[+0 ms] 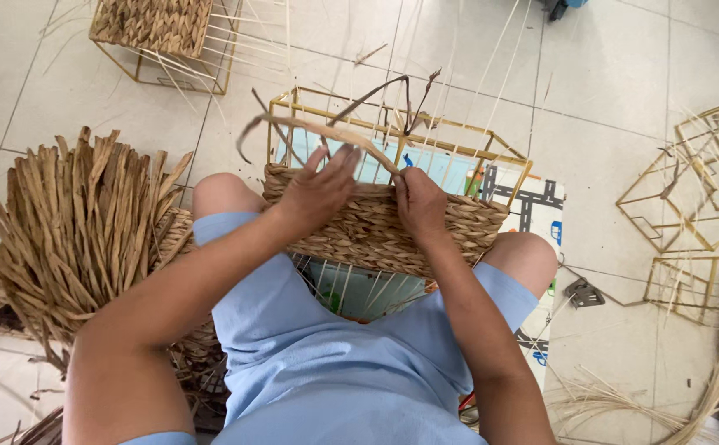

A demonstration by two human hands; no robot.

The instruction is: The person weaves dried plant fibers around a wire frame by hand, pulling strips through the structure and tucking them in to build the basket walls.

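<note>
basket: a half-woven basket [376,227] is sitting across the person's knees, woven band facing up, gold wire frame [491,144] poking out past the hands.
strand: the flat brown strand [326,130] is arcing up and away from the right-hand pinch, loose end curling off to the left.
right hand: the right hand [419,204] is pinching the strand right at the top edge of the weave, fingers clenched on it.
left hand: the left hand [320,191] is pressing flat on the weave just left of that pinch, fingers spread, not gripping anything.
tip: I'd be keeping the strand taut and flat at the pinch, no twisting, and pushing each row snug.
spare stuff: a bundle of dried strands [79,231] is waiting well off to the left.
</note>
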